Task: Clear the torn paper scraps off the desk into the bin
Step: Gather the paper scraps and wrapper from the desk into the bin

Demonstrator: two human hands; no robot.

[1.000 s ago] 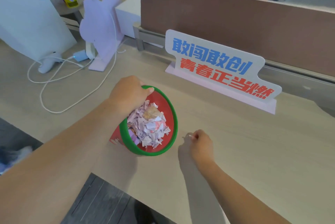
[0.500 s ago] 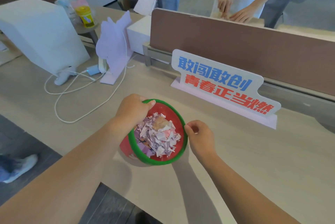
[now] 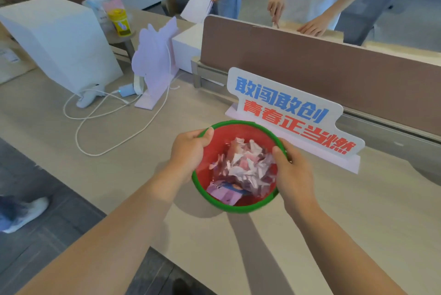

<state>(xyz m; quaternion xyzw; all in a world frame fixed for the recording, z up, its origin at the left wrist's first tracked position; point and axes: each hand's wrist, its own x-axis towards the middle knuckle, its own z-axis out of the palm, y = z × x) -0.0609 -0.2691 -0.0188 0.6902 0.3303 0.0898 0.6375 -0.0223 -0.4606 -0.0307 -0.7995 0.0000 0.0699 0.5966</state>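
A small red bin with a green rim (image 3: pixel 238 125) sits on the light wooden desk (image 3: pixel 358 211), in front of me. Inside it lies a heap of torn white and pink paper scraps (image 3: pixel 245 163), with a larger purple and blue piece at the near side. My left hand (image 3: pixel 189 151) grips the bin's left rim, thumb over the edge. My right hand (image 3: pixel 292 173) holds the right rim, thumb inside. I see no loose scraps on the desk around the bin.
A white sign with blue and red characters (image 3: pixel 291 115) stands just behind the bin. To the left are a pink cut-out stand (image 3: pixel 155 65), a white box (image 3: pixel 62 41) and looped white cables (image 3: pixel 102 127). A brown partition (image 3: pixel 310 63) runs behind; two people stand beyond it.
My right hand, which was pinching at the desk beside the bin, has moved onto the bin's right rim. The bin now sits upright and farther from the desk edge, held by both hands.
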